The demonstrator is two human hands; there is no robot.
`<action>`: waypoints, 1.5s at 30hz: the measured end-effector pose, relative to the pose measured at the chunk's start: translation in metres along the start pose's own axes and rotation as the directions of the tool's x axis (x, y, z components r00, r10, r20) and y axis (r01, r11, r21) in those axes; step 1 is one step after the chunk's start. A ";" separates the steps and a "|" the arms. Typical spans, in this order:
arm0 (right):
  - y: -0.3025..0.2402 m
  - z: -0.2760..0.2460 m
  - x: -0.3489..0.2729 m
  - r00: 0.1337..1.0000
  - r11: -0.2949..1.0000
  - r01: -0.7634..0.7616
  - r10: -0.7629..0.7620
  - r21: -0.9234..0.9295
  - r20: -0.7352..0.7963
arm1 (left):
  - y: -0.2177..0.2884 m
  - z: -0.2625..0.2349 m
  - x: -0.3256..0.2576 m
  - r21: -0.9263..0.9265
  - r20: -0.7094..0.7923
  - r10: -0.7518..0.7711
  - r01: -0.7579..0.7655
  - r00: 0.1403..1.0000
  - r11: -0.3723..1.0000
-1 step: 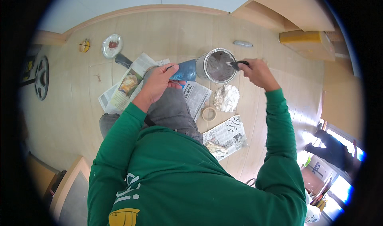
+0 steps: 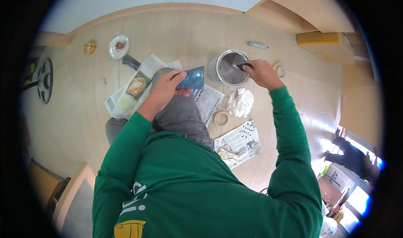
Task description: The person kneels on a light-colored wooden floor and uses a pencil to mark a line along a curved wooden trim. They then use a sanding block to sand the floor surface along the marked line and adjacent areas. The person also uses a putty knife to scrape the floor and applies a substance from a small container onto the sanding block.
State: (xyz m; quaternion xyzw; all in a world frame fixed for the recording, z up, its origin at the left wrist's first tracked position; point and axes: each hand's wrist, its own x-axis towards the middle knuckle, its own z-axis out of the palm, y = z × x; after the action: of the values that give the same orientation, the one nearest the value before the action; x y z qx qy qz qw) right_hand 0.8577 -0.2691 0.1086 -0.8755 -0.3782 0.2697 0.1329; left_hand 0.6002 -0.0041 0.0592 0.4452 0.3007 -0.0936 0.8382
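Note:
My left hand (image 2: 166,87) is closed on a wide putty knife (image 2: 194,77). Its flat bluish blade points right, over my knee and just short of the can. My right hand (image 2: 263,74) grips a black-handled putty knife (image 2: 244,65) that dips into the open metal can (image 2: 213,71). Inside is grey paste (image 2: 229,72), with the knife's pale tip at its surface. The rest of that blade is hard to make out. A crumpled white rag (image 2: 240,102) lies on the floor just below the can.
Newspaper sheets (image 2: 210,100) surround my knee. Tape rolls (image 2: 221,119) lie on the floor, one beyond my right hand. A plate with reddish residue (image 2: 119,46), a black-handled tool (image 2: 131,62) and a grey tube (image 2: 257,45) lie farther off. A person (image 2: 353,155) stands far right.
My right hand has moved left toward the can, carrying its putty knife farther over the paste. A tape roll beside that hand has come into sight. The left hand still holds its knife.

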 end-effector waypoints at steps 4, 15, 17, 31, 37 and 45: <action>0.038 0.095 0.057 0.999 0.971 0.025 -0.018 -0.238 0.032 | -0.016 -0.031 -0.038 0.018 -0.098 -0.007 0.009 0.995 1.000; 0.059 0.157 0.081 0.988 0.823 0.047 0.044 -0.566 0.146 | -0.050 -0.075 -0.088 -0.033 -0.247 -0.033 0.026 0.969 0.999; 0.050 0.150 0.080 0.985 0.818 0.062 0.042 -0.572 0.167 | -0.046 -0.071 -0.086 -0.011 -0.230 -0.023 0.021 0.973 1.000; -0.044 -0.016 -0.027 0.992 0.879 -0.119 0.085 0.462 0.095 | -0.006 -0.031 -0.062 -0.325 -0.010 0.048 -0.048 0.999 0.944; -0.141 -0.015 -0.062 0.828 0.876 0.466 -0.383 0.122 -0.410 | 0.007 0.002 -0.055 -0.557 0.152 0.079 0.020 0.985 0.831; -0.179 0.035 -0.054 0.628 0.748 0.652 -0.624 -0.124 -0.466 | 0.030 0.002 -0.091 -0.716 0.141 0.213 -0.049 0.967 0.697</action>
State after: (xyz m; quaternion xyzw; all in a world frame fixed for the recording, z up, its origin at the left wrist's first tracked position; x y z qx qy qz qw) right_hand 0.7010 -0.1861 0.1781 -0.7187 -0.6101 -0.0093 0.3334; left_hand 0.5411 0.0018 0.1346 0.0980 0.1892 0.0419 0.9761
